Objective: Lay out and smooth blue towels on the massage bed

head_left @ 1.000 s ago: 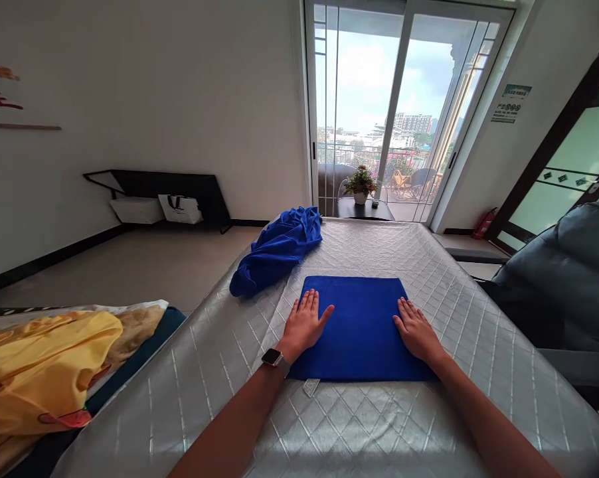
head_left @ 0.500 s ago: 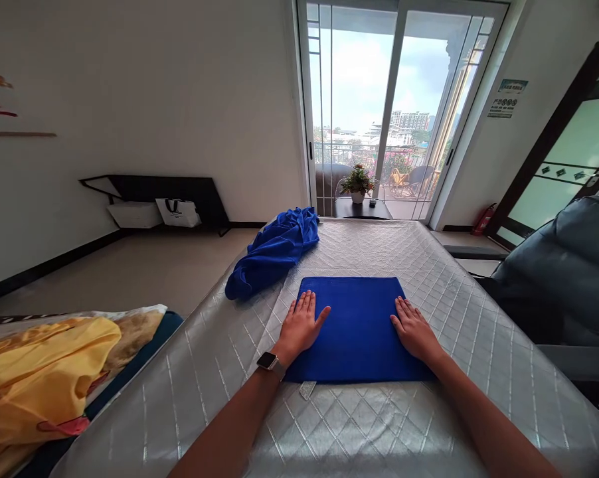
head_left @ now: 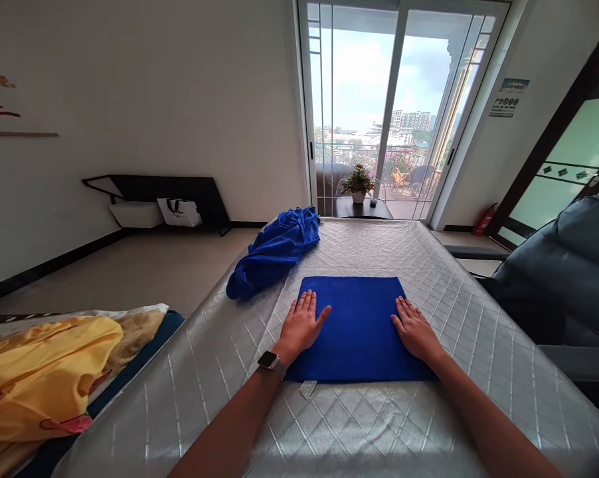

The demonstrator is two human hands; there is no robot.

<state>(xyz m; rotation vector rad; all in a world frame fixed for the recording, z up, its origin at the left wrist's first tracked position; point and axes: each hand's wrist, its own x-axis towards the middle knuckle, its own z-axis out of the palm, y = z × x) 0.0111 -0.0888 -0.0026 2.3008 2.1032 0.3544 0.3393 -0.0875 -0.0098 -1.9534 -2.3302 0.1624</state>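
A blue cloth (head_left: 356,332), folded into a flat rectangle, lies on the silver quilted cover (head_left: 220,372) in front of me. On its left edge rests my left hand (head_left: 302,322), open and flat, with the thumb spread inward. My right hand (head_left: 415,326) lies flat on the right edge, fingers stretched out. Neither hand grasps anything. A small white label (head_left: 308,389) pokes out from the cloth's near left edge. Farther off to the left sits a crumpled blue cloth (head_left: 277,252). A watch (head_left: 269,360) is on my left wrist.
Yellow fabric (head_left: 45,372) is heaped at the lower left. A dark padded chair (head_left: 568,265) stands close on the right. Beyond the far edge are a small black table (head_left: 362,210) with a potted plant (head_left: 358,182) and a sliding glass door (head_left: 354,86).
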